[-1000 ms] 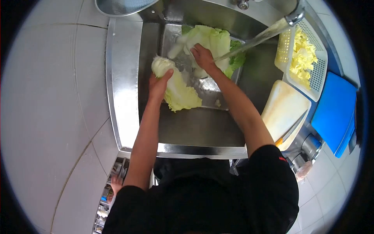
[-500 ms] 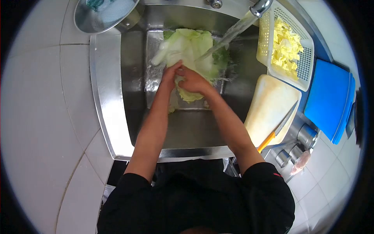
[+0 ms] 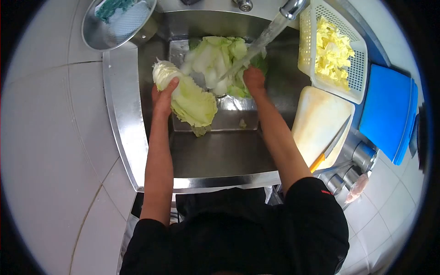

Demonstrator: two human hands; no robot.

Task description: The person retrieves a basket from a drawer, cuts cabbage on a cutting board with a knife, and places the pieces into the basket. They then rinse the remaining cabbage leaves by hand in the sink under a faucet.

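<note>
- Left hand [image 3: 163, 95]: grip around cabbage [image 3: 189, 98], sink's [image 3: 220, 158] left side.
- Right hand [image 3: 255, 81]: beside loose leaves [image 3: 215, 59], grip unclear.
- Tap water [image 3: 260, 42] falls between them.
- Right: basket [image 3: 308, 48], board [image 3: 316, 114], knife [image 3: 337, 136].

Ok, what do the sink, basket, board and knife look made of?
Sink: metal, likely stainless steel, brushed; grey with soft glare.
Basket: probably plastic, whitish, with regular moulded-looking holes.
Board: probably plastic, matte off-white with brownish stains; wood isn't ruled out.
Knife: metal blade, grey sheen; orange handle likely plastic, judging by its even colour.
</note>
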